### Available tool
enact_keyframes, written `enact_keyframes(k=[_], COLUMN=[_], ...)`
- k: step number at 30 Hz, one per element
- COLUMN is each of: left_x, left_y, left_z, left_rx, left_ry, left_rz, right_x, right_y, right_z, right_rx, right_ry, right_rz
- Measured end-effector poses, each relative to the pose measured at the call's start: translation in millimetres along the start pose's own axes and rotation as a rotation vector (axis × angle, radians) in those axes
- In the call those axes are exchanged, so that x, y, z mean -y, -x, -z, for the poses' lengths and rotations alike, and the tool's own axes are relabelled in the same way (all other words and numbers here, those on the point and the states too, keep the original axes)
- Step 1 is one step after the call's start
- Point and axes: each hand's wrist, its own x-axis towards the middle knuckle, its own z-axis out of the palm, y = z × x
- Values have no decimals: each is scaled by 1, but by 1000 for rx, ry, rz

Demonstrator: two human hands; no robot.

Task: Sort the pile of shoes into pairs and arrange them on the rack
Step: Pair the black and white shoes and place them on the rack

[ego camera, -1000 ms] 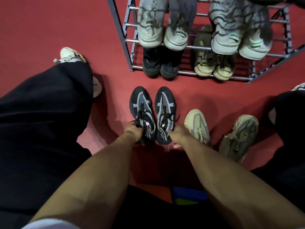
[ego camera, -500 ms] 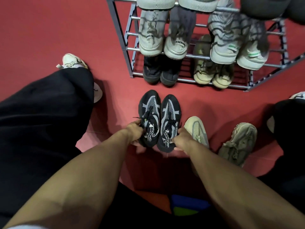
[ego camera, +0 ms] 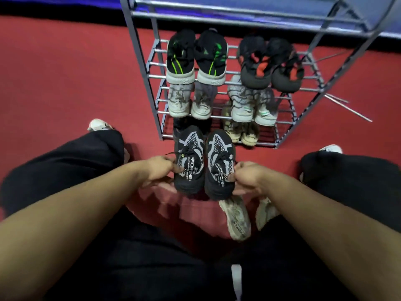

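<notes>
I hold a pair of black and grey mesh shoes side by side, lifted off the floor in front of the rack. My left hand (ego camera: 159,170) grips the left black shoe (ego camera: 188,164) at its heel side. My right hand (ego camera: 249,180) grips the right black shoe (ego camera: 219,168). The grey metal rack (ego camera: 138,61) stands ahead. It carries black-green shoes (ego camera: 195,59), black-red shoes (ego camera: 271,68), two grey-white pairs (ego camera: 251,105) on the shelf below, and beige shoes (ego camera: 243,133) at the bottom. Two beige shoes (ego camera: 235,218) lie on the floor beneath my right hand.
The floor is red carpet (ego camera: 65,83). My knees in black trousers (ego camera: 65,161) flank the work area left and right, with white sneakers (ego camera: 98,124) on my feet. The rack's top shelf (ego camera: 238,20) holds nothing. Loose metal rods (ego camera: 347,109) lie right of the rack.
Both hands have lifted the black pair off the floor and toward the rack. The view has tilted up, showing the rack's upper shelves; the beige floor shoes now sit below the held pair.
</notes>
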Motion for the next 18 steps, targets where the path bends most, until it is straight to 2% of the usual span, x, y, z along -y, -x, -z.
enact_keyframes(k=[3,10,18], left_x=[-16,-66,-171], left_y=[37,116,166], left_z=[-7,-19,-2], left_rx=[-31,-93,-203], left_ry=[75,83,-47], left_rz=[-103,-293,-482], right_x=[2,35,131], right_y=[28,105,150], right_z=[14,48,80], right_rx=[-25,-20,-171], right_ry=[-57,-179,-214], right_rz=[103,382,676])
